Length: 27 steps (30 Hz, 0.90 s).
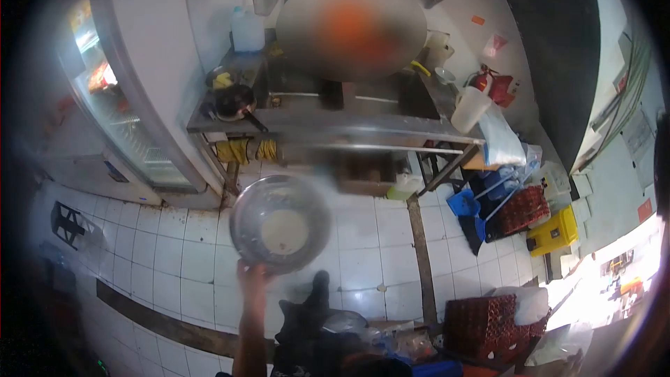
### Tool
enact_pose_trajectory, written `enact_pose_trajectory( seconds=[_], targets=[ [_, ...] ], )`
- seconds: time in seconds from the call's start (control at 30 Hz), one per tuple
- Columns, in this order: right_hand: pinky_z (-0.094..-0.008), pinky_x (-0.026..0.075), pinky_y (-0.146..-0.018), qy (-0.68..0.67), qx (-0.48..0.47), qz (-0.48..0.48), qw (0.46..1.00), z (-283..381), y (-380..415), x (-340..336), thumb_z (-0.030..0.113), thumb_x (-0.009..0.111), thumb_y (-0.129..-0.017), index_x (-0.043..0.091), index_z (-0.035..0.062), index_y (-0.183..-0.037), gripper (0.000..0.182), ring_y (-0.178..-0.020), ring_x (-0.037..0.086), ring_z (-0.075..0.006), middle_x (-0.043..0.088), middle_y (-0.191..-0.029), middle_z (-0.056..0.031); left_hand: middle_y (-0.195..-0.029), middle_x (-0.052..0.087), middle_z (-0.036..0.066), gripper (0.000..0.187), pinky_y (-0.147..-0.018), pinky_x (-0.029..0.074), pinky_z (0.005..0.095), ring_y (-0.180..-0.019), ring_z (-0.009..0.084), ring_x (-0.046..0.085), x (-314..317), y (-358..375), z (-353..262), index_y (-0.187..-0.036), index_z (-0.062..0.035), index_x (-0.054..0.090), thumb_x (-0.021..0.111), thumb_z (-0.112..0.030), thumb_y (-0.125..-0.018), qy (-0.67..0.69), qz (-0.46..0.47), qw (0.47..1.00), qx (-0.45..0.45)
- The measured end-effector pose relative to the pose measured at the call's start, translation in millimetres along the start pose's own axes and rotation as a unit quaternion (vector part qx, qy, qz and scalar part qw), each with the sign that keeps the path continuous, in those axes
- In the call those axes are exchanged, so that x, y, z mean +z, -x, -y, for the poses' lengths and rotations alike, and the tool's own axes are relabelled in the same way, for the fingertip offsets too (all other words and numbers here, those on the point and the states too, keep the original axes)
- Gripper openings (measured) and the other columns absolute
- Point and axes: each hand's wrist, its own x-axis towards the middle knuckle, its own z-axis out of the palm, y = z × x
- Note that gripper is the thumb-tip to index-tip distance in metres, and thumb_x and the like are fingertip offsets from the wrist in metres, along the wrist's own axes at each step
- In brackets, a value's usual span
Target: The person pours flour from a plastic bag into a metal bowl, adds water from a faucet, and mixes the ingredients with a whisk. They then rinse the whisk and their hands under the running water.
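My left hand (252, 276) grips the near rim of a large round metal bowl (246, 216), with its fingers closed at the edge. A pale, whitish substance (285, 232) lies in the bottom of the bowl. The bowl is held out in front of me above the tiled floor, short of the steel counter (300, 124). My right hand does not show.
A black frying pan (234, 102) and a white jug (470, 109) stand on the counter. A blurred grey oval with an orange patch (349, 24) covers its back. Right are a yellow bin (553, 232) and blue dustpan (463, 203); a red crate (481, 324) stands nearer.
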Motion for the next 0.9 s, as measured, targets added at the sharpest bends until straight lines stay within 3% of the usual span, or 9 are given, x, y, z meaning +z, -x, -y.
enact_pose_trajectory(
  seconds=[0.3,0.37,0.4,0.47,0.63,0.7,0.73,0.77,0.9],
  targets=[
    [-0.0415,0.034,-0.102,-0.015,0.038,0.083,0.996,142.9,32.6,75.5,0.042,0.042,-0.094,0.036,-0.0003,-0.136,0.060,-0.116,0.046,-0.0314,0.048,-0.128,-0.0173,-0.121,0.046,0.019,0.045,-0.072,0.059,0.0398,-0.099,0.0282,0.059,257.4,-198.1,-35.2,-0.125,-0.0002,0.033,0.054,-0.005,-0.085,0.033,0.145,0.987,0.056],
    [-0.0411,0.034,-0.100,-0.029,0.029,0.101,0.994,164.5,32.1,100.4,0.042,0.042,-0.094,0.036,0.0001,-0.135,0.059,-0.114,0.046,-0.0315,0.049,-0.127,-0.0175,-0.121,0.045,0.019,0.043,-0.072,0.060,0.0414,-0.101,0.0300,0.058,296.8,-282.8,17.4,-0.125,0.0014,0.032,0.050,0.000,-0.086,-0.153,0.205,0.920,0.297],
    [-0.0405,0.036,-0.098,-0.043,0.012,0.108,0.993,178.6,29.5,118.3,0.042,0.043,-0.094,0.038,0.0005,-0.134,0.058,-0.111,0.047,-0.0314,0.050,-0.125,-0.0177,-0.121,0.045,0.019,0.043,-0.072,0.060,0.0414,-0.101,0.0300,0.058,317.5,-293.6,12.7,-0.125,0.0014,0.032,0.050,0.000,-0.086,-0.154,0.204,0.920,0.298],
    [-0.0394,0.038,-0.093,-0.076,-0.014,0.119,0.990,203.7,27.5,156.5,0.041,0.045,-0.093,0.040,0.0013,-0.131,0.055,-0.105,0.049,-0.0310,0.052,-0.121,-0.0180,-0.120,0.045,0.019,0.041,-0.072,0.061,0.0418,-0.102,0.0323,0.057,364.5,-307.5,-8.0,-0.124,0.0030,0.032,0.046,0.004,-0.086,0.075,0.153,0.985,0.014],
    [-0.0366,0.043,-0.081,-0.154,-0.079,0.165,0.971,264.0,10.9,256.0,0.039,0.050,-0.092,0.046,0.0033,-0.125,0.049,-0.090,0.053,-0.0301,0.056,-0.109,-0.0188,-0.119,0.044,0.021,0.042,-0.070,0.062,0.0401,-0.101,0.0354,0.057,412.2,-312.0,-29.7,-0.126,0.0041,0.033,0.044,0.007,-0.085,0.019,0.138,0.990,-0.024],
    [-0.0354,0.045,-0.076,-0.186,-0.105,0.188,0.959,291.9,1.2,294.6,0.038,0.051,-0.091,0.049,0.0041,-0.122,0.046,-0.084,0.055,-0.0298,0.058,-0.105,-0.0192,-0.116,0.045,0.023,0.040,-0.071,0.062,0.0403,-0.100,0.0357,0.058,414.0,-340.8,2.0,-0.122,0.0049,0.035,0.048,0.006,-0.084,-0.007,0.121,0.992,0.035],
    [-0.0348,0.047,-0.073,-0.205,-0.118,0.198,0.951,304.8,-2.9,314.8,0.038,0.052,-0.090,0.050,0.0045,-0.121,0.045,-0.081,0.056,-0.0296,0.059,-0.103,-0.0193,-0.104,0.050,0.016,0.048,-0.065,0.061,0.0383,-0.092,0.0281,0.059,416.3,-336.9,-9.0,-0.125,0.0011,0.040,0.060,-0.006,-0.082,0.033,0.138,0.990,-0.017],
    [-0.0343,0.048,-0.071,-0.221,-0.132,0.212,0.943,318.5,-8.1,331.4,0.037,0.053,-0.090,0.051,0.0049,-0.120,0.044,-0.078,0.057,-0.0294,0.060,-0.100,-0.0195,-0.104,0.050,0.016,0.048,-0.065,0.061,0.0383,-0.092,0.0281,0.059,417.4,-334.5,-14.8,-0.125,0.0011,0.040,0.060,-0.006,-0.082,0.035,0.126,0.991,-0.013],
    [-0.0320,0.052,-0.061,-0.270,-0.183,0.258,0.909,365.1,-18.2,387.8,0.036,0.057,-0.089,0.056,0.0064,-0.114,0.039,-0.066,0.060,-0.0287,0.064,-0.092,-0.0201,-0.099,0.050,0.021,0.027,-0.063,0.060,0.0390,-0.078,0.0261,0.063,410.6,-338.8,-10.1,-0.099,0.0033,0.043,0.060,-0.006,-0.081,0.008,0.098,0.993,-0.060]
  ],
)
